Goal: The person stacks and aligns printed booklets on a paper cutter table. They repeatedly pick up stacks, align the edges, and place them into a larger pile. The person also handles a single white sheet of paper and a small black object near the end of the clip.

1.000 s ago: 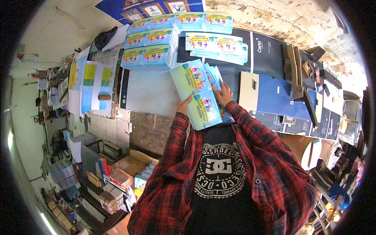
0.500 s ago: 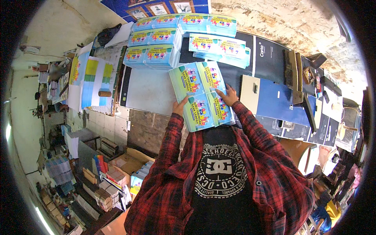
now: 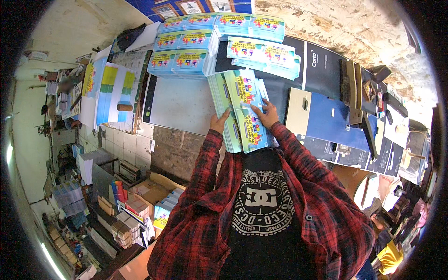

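Note:
A loose stack of printed booklet covers (image 3: 247,112), yellow-green and light blue with colourful figures, is held at the table's near edge against my chest. On its left edge, my left hand (image 3: 219,122) is closed with the fingers partly under the stack. My right hand (image 3: 267,114) grips the right edge, thumb on top and fingers beyond the side. The left part of the top sheets looks narrowed, tilted or overlapped by the sheets on the right; which one I cannot tell. Sheet edges fan out at the right side.
Neat piles of matching covers (image 3: 191,60) stand at the far left of the table, with a lower pile (image 3: 263,53) beside them. A pale board (image 3: 179,102) lies left of my hands. To the right are a blue board (image 3: 326,116) and a dark wooden clamp-like frame (image 3: 352,93).
Both hands have moved slightly, with the stack shifting a little to the right and away. The left columns of its top covers now look narrower, and more sheet edges show at the left.

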`<state>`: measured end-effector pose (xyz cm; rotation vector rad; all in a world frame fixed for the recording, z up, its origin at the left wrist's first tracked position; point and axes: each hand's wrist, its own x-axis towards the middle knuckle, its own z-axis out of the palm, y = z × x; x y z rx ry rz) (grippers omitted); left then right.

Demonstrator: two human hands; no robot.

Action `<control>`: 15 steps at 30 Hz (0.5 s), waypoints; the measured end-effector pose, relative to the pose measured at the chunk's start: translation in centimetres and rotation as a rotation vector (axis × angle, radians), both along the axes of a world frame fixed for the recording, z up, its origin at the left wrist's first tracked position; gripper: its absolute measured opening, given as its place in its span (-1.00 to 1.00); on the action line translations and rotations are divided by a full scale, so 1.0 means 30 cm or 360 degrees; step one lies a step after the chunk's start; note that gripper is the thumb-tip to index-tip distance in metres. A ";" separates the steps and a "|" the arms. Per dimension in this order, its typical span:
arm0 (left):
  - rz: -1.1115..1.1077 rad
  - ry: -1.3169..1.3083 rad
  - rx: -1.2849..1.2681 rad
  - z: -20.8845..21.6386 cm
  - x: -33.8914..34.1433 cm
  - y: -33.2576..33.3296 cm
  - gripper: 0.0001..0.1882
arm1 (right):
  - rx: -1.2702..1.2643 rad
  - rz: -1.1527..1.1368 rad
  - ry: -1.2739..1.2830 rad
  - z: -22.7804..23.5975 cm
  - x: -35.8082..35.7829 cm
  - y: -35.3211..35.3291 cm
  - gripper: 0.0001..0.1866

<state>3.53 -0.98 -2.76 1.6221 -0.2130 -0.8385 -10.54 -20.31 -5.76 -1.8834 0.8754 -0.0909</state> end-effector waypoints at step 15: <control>-0.0110 -0.0034 0.0126 0.082 0.005 -0.061 -0.48 | -0.0057 -0.0087 -0.0251 0.016 -0.005 -0.059 -0.45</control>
